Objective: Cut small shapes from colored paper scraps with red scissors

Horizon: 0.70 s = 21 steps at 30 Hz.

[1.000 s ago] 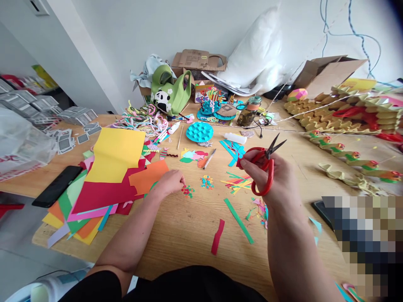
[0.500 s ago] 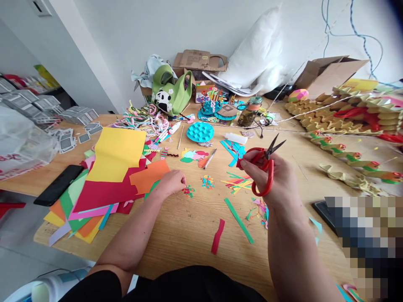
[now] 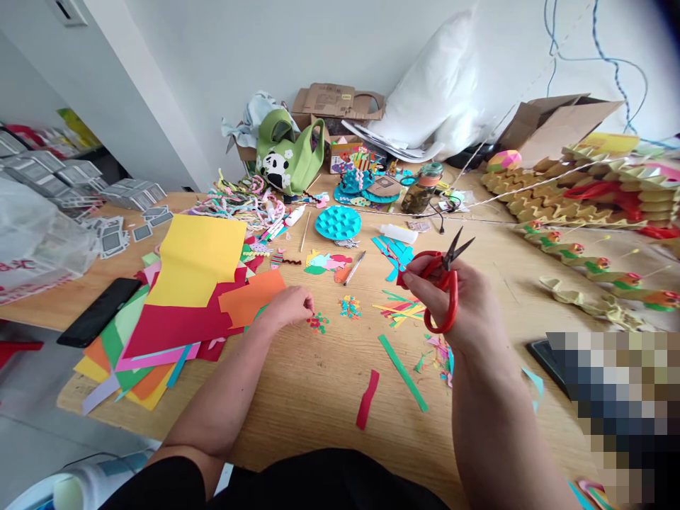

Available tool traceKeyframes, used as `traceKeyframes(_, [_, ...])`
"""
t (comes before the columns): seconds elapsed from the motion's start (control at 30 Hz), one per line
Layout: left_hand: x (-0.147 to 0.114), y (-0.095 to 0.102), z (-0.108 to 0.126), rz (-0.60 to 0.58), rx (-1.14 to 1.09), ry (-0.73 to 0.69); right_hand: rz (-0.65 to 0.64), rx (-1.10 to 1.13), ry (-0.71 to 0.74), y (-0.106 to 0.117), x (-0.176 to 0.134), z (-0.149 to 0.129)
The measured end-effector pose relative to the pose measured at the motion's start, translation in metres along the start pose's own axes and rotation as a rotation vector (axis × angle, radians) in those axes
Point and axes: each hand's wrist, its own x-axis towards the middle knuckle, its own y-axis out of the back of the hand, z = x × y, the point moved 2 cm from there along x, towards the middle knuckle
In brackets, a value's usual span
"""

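My left hand (image 3: 290, 309) has its fingertips pinched together at the edge of a small pile of red and green paper bits (image 3: 319, 324); what they hold is too small to make out. In my right hand (image 3: 467, 301) is a pair of red-handled scissors (image 3: 453, 301), blades apart and pointing up and away. The thumb and finger of that hand also pinch a small red paper piece (image 3: 401, 278). Between the hands lies a pile of blue and orange bits (image 3: 350, 307). A green paper strip (image 3: 402, 372) and a red paper strip (image 3: 367, 399) rest nearer me.
Coloured paper sheets (image 3: 196, 262) and a black phone (image 3: 98, 312) lie at left. Beyond the hands are paper fish (image 3: 324, 262), a pen (image 3: 355, 268), a blue bumpy disc (image 3: 338, 224) and a glue bottle (image 3: 398, 233). Egg trays (image 3: 574, 188) stand at right.
My right hand and the scissors have shifted slightly left, with the blade tips a little lower. My left hand stays at the red and green bits.
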Motion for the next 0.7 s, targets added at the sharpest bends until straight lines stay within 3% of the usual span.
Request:
traceKeyframes(0.13, [0.004,0.001,-0.006,-0.016,-0.197,-0.021,-0.155,-0.117,0.027,-0.002,0.000,0.006])
traceKeyframes(0.4, [0.007,-0.004,-0.004,0.111,-0.681,0.022,-0.635,-0.594,0.114,-0.016,-0.004,0.015])
traceKeyframes(0.57, [0.003,-0.002,0.003,0.106,-0.898,0.035,-0.945,-0.777,0.175,-0.028,-0.009,0.019])
traceKeyframes(0.63, [0.000,0.000,0.009,0.069,-1.030,0.045,-0.988,-0.820,0.196,-0.029,-0.010,0.022])
traceKeyframes(0.7, [-0.003,0.003,0.017,0.036,-1.126,0.048,-0.950,-0.833,0.188,-0.028,-0.009,0.024])
